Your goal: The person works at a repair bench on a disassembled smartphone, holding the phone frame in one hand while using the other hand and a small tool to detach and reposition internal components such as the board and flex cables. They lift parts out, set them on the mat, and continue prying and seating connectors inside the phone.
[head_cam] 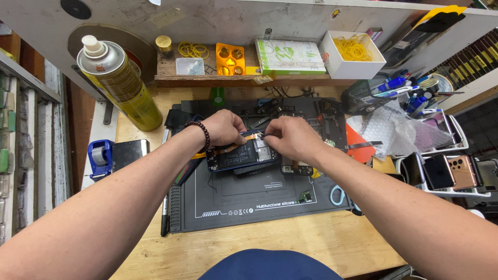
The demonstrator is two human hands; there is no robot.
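Both hands, left hand and right hand, grip the opened phone (back off).

A tall yellow spray can with a printed label stands upper left. A flat white-and-green package lies top centre, beside an open white box. Dark phone screens stand upright at right.

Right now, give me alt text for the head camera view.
Both hands, left hand and right hand, work on an opened phone lying on a dark silicone mat on a wooden workbench, a yellow spray can standing at left.
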